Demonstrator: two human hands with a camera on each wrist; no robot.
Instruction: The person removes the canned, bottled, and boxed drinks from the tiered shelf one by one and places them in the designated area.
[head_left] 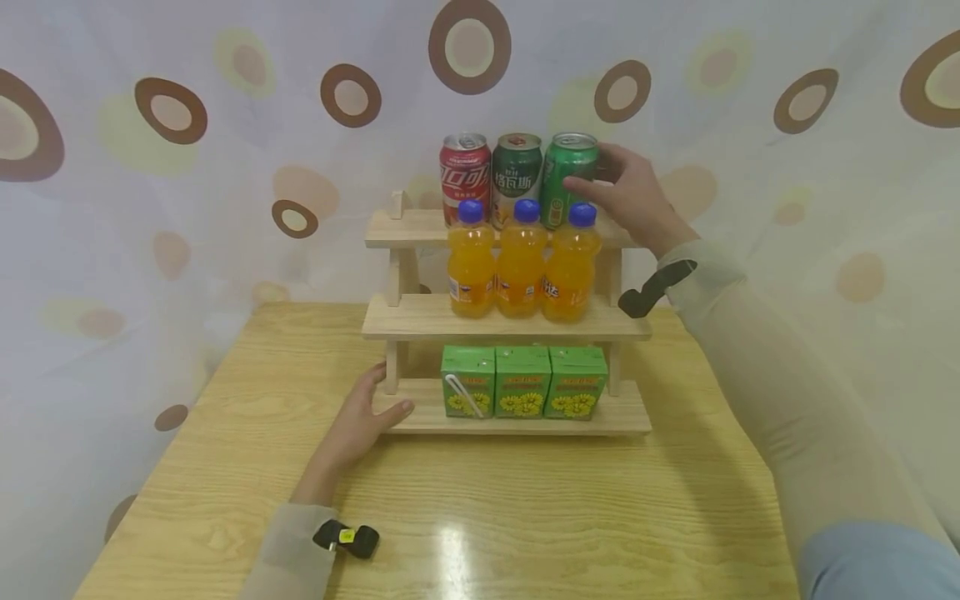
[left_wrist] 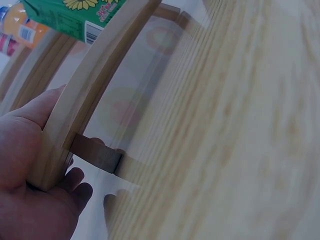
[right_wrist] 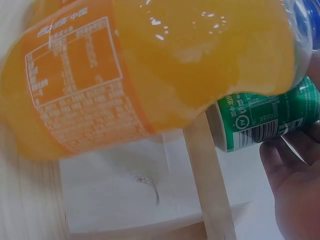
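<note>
My right hand [head_left: 633, 196] holds a green soda can [head_left: 570, 171] at the right end of the top tier, thumb in front and fingers round its far side. The right wrist view shows the fingers against the green can [right_wrist: 265, 117]. Beside it stand a dark green and white can [head_left: 516, 179] and a red cola can [head_left: 465, 179]. Low on the left, my left hand [head_left: 363, 421] grips the end of the bottom board of a wooden three-tier shelf [head_left: 412, 317]. In the left wrist view its thumb lies over the board [left_wrist: 75, 115], fingertips underneath.
Three orange soda bottles [head_left: 521, 271] with blue caps line the middle tier, close in front of the cans. Along the bottom tier sit three green drink cartons [head_left: 522, 383], one with a straw. The shelf stands on a wooden table [head_left: 525, 508] before a patterned curtain [head_left: 247, 167].
</note>
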